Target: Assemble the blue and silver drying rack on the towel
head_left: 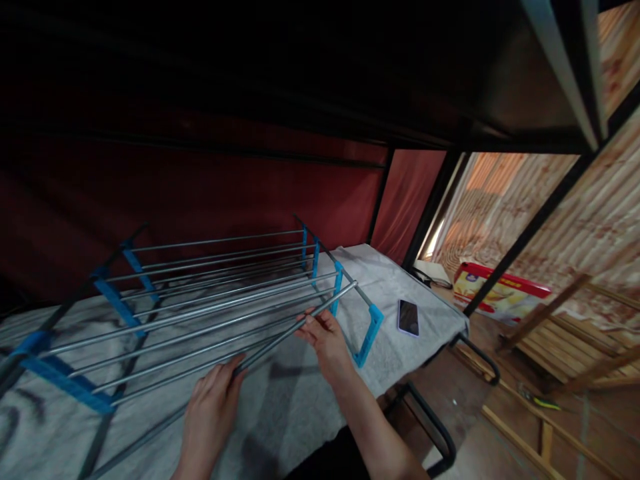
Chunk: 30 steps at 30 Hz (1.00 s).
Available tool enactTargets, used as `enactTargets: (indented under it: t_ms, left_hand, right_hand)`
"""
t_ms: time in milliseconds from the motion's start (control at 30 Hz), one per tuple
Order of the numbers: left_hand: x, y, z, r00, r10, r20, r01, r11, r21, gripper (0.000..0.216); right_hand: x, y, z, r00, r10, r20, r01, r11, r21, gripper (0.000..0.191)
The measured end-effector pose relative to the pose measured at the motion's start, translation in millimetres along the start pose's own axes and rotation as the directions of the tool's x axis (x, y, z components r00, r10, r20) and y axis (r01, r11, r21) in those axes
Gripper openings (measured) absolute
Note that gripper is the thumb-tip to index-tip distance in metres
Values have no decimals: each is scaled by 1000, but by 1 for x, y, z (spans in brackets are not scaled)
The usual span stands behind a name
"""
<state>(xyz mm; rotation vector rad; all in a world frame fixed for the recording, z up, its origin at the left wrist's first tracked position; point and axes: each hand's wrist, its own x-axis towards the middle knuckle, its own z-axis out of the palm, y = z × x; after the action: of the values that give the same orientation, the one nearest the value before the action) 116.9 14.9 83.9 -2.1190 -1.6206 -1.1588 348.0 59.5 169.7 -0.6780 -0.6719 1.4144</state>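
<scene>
A long thin grey metal rod (273, 345) slants across the front of a rack, from the lower left up to the right. My left hand (213, 407) is closed round its middle stretch. Farther up the same rod, my right hand (320, 333) grips it between thumb and fingers. The rod's upper end lies close to the rack's right side bar. Behind my hands stands the rack (200, 319), made of several parallel metal bars. Blue plastic brackets (370, 333) join the bars to dark side rails at both ends.
The rack rests on a bed with a grey blanket (390, 360). A phone (409, 317) lies to its right. Dark bunk framing (530, 233) crosses overhead and at right. On the floor are a red and yellow box (500, 293) and a wooden frame (560, 353).
</scene>
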Motion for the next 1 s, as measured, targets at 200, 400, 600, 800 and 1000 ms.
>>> enactTargets:
  t_ms: [200,400,600,800,1000]
  left_hand:
    - [-3,1,-5,998,39,-48,-39,999,-1,29]
    - [-1,2,-7,994,33,-106,-36,999,-34,24]
    - [-2,3,-6,993,-13,-120,9,999,-35,20]
    - [-5,-2,-5,995,1,-99,-1,1000,1,20]
    - [-11,-9,-5,995,45,-86,-45,999,3,23]
  right_hand:
    - [2,1,-2,1000,-7,9,7,1000,13,35]
    - [-2,-1,2,1000,18,-12,-19,999,-37,36]
    - [0,11,-2,999,31,-34,-33,998,-54,41]
    - [2,14,-3,998,11,-61,-11,1000,-9,42]
    - [5,14,-4,999,10,-50,-7,999,54,39]
